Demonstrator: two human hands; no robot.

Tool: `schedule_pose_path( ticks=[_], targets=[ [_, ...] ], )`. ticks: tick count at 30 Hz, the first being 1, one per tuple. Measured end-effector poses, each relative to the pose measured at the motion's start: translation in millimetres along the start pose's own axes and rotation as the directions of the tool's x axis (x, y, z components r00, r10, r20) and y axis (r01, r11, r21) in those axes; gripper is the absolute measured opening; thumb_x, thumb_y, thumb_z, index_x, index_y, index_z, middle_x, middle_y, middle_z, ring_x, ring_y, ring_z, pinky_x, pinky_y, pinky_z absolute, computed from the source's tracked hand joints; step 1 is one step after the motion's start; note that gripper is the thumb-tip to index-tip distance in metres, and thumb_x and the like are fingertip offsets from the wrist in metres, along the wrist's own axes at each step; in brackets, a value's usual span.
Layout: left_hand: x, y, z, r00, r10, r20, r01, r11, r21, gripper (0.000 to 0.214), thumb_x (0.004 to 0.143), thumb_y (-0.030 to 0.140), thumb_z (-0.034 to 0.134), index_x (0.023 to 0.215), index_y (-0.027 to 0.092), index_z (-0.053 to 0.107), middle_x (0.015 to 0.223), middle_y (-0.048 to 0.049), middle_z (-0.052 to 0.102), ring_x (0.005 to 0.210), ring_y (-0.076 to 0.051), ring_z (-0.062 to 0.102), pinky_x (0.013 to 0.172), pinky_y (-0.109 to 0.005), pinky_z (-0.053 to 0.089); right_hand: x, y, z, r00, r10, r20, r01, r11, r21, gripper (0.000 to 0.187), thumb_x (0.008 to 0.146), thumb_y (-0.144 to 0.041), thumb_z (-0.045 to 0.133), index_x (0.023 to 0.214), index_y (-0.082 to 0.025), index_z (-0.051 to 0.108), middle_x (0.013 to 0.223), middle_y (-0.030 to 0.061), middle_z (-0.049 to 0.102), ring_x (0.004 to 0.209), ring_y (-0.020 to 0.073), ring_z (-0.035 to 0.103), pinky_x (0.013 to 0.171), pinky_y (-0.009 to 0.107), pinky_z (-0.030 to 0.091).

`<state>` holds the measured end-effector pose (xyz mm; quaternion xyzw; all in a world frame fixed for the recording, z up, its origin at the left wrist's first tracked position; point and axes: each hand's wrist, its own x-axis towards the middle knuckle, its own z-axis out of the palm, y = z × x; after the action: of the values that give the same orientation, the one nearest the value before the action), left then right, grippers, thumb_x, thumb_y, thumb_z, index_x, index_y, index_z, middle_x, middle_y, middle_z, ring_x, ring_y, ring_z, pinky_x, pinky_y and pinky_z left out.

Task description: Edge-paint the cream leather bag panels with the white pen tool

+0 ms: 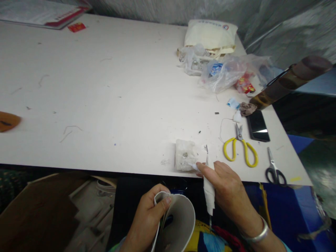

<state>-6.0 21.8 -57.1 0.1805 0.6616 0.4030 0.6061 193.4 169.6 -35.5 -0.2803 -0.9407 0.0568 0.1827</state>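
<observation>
My left hand [149, 213] is closed below the table's front edge, its thumb and fingers pinching the rim of a whitish sheet-like piece [183, 210] curved into an open loop. My right hand [223, 185] is closed around a thin tool wrapped in white [209, 189]. Narrow metal ends stick out of the wrapping above and below. At the index fingertip is a small whitish bit, too small to name, touching or just beside a worn, pale waxy-looking block [185, 155] on the table edge. The palm side of my right hand is hidden.
Yellow-handled scissors [233, 150], black-handled scissors [275, 175] and a dark phone [258, 126] lie at the right. Behind them stand a tall dark bottle [288, 82], plastic bags [225, 71] and a cream cloth bag [211, 35]. An orange object [9, 121] sits at the left edge.
</observation>
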Motion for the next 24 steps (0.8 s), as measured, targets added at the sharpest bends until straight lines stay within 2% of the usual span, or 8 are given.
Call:
schedule_pose_path(
  ticks=[16,24],
  targets=[
    [-0.3,-1.3,-1.0,1.000,0.010,-0.019,-0.010,1.000,0.004,0.042,0.079,0.059,0.071,0.080,0.018,0.060,0.066,0.0027,0.050,0.065,-0.015,0.043,0.061,-0.027,0.037,5.6,1.0,-6.1,0.999,-0.017,0.043,0.018,1.000,-0.006,0.030,0.098,0.001,0.053,0.120,-0.013,0.066,0.075,0.0036,0.049,0.073,0.0211,0.043,0.067,0.035,0.033],
    [-1.4,-1.2,-1.8,1.000,0.004,-0.005,-0.004,1.000,-0.012,0.043,0.079,0.060,0.071,0.080,0.018,0.059,0.066,0.0032,0.050,0.064,-0.014,0.043,0.061,-0.026,0.037,14.4,3.3,-14.2,0.994,-0.077,0.076,0.081,0.996,-0.045,0.034,0.095,0.005,0.049,0.118,-0.015,0.066,0.076,0.0034,0.047,0.074,0.0219,0.042,0.070,0.036,0.034]
  ],
)
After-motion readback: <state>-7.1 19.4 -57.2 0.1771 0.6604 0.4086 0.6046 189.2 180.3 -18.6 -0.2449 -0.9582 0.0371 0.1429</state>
